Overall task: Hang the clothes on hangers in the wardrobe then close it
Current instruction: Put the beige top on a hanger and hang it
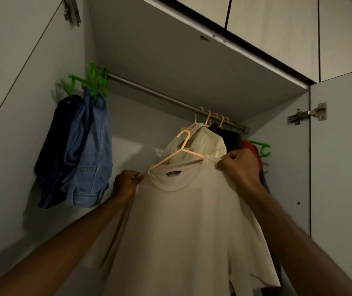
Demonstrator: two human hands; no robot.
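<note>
Above both hands runs the wardrobe rail [170, 100]. Left hand [125, 184] and right hand [240, 165], apart, each pinch a shoulder of the cream T-shirt [187, 221], probably seating it on the pink hanger [181, 150] between them.

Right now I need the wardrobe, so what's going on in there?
A person is fitting a cream T-shirt onto a pink hanger. The left hand and right hand each pinch a shoulder of it, and the hanger's hook is not yet on the rail. Jeans hang at the rail's left end, shirts at its right. The wardrobe is open.
</note>
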